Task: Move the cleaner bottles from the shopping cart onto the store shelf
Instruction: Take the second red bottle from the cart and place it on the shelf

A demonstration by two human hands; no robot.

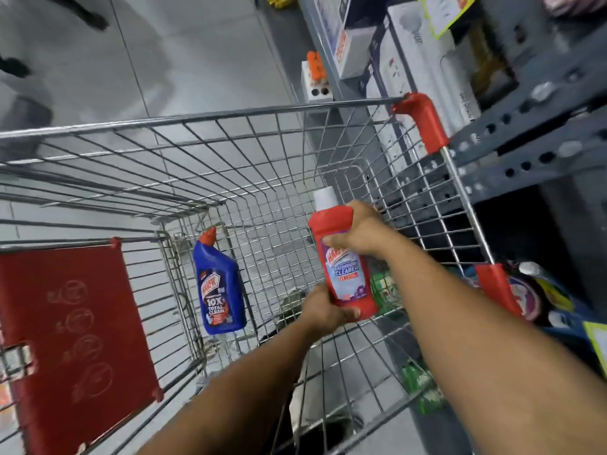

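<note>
A red cleaner bottle [348,274] with a white cap is held above the wire shopping cart [203,123], near its right side. My right hand [358,229] grips its upper part just below the cap. My left hand [323,310] holds its base from below. A blue cleaner bottle [218,287] with a red angled cap leans upright against the cart's left inner wall, down in the basket. The grey store shelf [532,142] stands directly right of the cart.
White boxes [414,50] fill the upper shelf at the right. Colourful packages [538,297] and green packs [423,389] sit on lower shelves beyond the cart's right wall. The cart's red child-seat flap [72,326] is at the left. A person's dark shoes [95,18] are on the tiled floor, top left.
</note>
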